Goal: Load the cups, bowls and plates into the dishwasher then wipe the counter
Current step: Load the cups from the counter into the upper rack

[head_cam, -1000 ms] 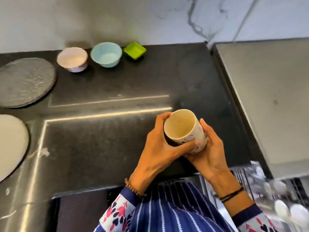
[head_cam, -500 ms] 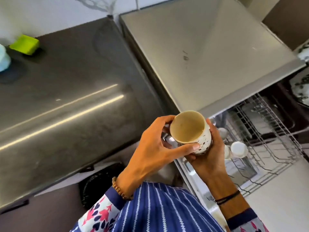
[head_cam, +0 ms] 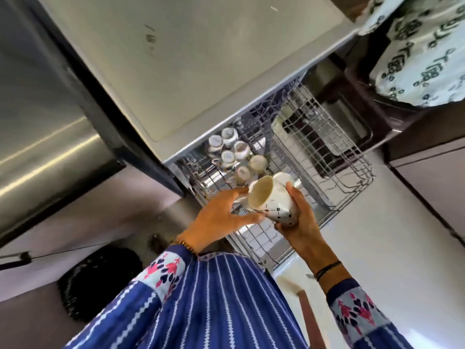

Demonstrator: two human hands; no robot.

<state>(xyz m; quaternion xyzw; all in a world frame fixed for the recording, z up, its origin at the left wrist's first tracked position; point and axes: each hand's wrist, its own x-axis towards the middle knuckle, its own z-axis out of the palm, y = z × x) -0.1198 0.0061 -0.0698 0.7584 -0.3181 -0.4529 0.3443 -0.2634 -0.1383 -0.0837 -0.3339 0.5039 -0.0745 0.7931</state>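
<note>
Head view: grey dishwasher top (head_cam: 201, 61) above pulled-out wire rack (head_cam: 334, 157), pale floor (head_cam: 402, 248).

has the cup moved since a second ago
Yes. The cup, held in both hands, has gone from above the dark counter to the right, and is now over the pulled-out dishwasher rack, tilted on its side.

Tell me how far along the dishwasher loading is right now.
Done: several cups already sit upside down in the pulled-out rack. In hand: a speckled white cup, tipped on its side over the rack, gripped by the right hand with the left hand at its rim. Left: seating this cup; no bowls or plates show in the rack, and no wiping cloth is in view.
</note>
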